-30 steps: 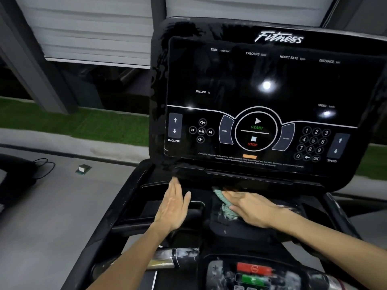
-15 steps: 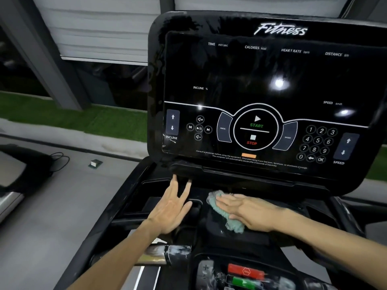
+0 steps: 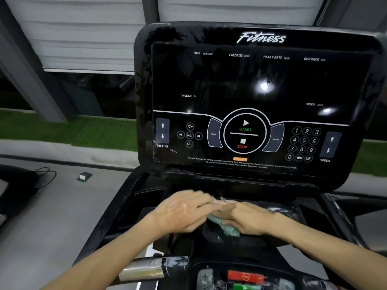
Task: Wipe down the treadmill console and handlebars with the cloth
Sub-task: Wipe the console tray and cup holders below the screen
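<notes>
Cloth (image 3: 229,230) pale teal, ribbed, crumpled

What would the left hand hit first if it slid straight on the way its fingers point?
Most likely the right hand. The left hand points rightward, and its blurred fingertips look already at the right hand's fingers, above the cloth. Whether they touch is unclear.

Black glossy treadmill console panel (image 3: 251,91) upright at back, right of centre. Black plastic tray (image 3: 146,197) at its foot. Teal knit cloth (image 3: 229,230) lies mid-tray, under the right hand (image 3: 249,218). Left hand (image 3: 182,210) is just left, with fingertips meeting the right's. Silver metal handlebar (image 3: 144,268) nearer, lower left. Red stop button (image 3: 246,276) nearest, centre. Small box (image 3: 84,176) on floor, left of the treadmill.
</notes>
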The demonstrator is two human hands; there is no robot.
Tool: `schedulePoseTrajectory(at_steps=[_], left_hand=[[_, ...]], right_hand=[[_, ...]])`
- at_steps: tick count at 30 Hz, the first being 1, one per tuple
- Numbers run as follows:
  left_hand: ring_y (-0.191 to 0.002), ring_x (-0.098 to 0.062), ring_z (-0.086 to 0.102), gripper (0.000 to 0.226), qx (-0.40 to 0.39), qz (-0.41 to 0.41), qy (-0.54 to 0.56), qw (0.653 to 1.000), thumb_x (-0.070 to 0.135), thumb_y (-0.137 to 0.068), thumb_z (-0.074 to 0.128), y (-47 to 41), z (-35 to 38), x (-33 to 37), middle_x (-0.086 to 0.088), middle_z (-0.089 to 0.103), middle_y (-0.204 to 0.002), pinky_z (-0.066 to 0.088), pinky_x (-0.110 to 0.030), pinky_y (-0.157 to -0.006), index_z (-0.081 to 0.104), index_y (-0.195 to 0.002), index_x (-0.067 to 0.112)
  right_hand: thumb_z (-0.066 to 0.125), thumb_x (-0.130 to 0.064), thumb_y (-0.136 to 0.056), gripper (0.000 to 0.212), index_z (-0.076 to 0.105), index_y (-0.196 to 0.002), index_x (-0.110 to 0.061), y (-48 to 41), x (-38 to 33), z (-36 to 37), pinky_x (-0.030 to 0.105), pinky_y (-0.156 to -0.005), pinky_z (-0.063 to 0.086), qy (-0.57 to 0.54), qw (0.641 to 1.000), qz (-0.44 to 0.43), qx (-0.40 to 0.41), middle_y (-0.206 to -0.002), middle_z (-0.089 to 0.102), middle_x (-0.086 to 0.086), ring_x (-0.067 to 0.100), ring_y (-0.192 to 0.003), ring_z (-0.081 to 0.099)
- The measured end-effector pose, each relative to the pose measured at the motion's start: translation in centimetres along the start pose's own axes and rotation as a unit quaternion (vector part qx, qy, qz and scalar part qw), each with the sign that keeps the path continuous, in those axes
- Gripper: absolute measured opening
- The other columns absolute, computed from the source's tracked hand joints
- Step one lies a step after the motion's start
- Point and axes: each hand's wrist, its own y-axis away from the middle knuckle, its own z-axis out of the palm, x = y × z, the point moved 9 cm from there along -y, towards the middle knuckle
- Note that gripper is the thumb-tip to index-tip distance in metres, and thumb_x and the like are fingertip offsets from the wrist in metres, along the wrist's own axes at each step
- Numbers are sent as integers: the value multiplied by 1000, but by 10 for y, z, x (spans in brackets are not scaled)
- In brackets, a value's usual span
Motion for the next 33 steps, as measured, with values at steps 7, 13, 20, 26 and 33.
schedulePoseTrajectory(at_steps=[7, 13, 20, 26, 33], left_hand=[[-144, -24, 32, 55, -76, 6, -181, 981, 31, -103, 33, -36, -2, -60, -9, 27, -159, 22, -38, -117, 28, -152, 7], [-148, -21, 23, 55, -111, 55, -210, 970, 35, -105, 23, -30, 12, -72, -6, 20, -162, 9, -37, -119, 17, -154, 11], [-149, -20, 20, 53, -77, 58, -202, 975, 31, -106, 26, -28, 14, -69, -5, 20, -162, 11, -36, -120, 18, -155, 10], [-148, -21, 22, 53, -59, 54, -191, 978, 31, -106, 26, -30, 9, -68, -7, 23, -161, 15, -36, -119, 21, -154, 9], [-148, -22, 22, 54, -52, 50, -191, 979, 32, -105, 27, -29, 8, -68, -7, 24, -161, 16, -37, -120, 22, -154, 9]], right_hand=[[29, -36, -102, 55, 13, -153, -22, 15, -16, 13, 22, -119, 1, -17, 999, -1, -29, -159, 3, -9, 3, -146, -6], [25, -37, -103, 53, 12, -153, -23, 16, 26, 3, 32, -119, 19, 26, 998, 37, -53, -158, 3, -12, 8, -147, 9], [25, -46, -99, 56, 25, -150, -23, 12, -15, 20, 22, -120, 4, -71, 997, 11, -36, -157, 11, -10, 1, -146, 2], [37, -27, -103, 51, 22, -151, -22, -12, 21, 1, 30, -118, 23, -33, 994, 103, 26, -158, 16, -7, 8, -145, 16], [54, -19, -97, 44, 45, -140, -15, 6, -15, 16, 18, -117, 15, -159, 984, 47, -58, -149, 31, -7, -3, -140, 20]])
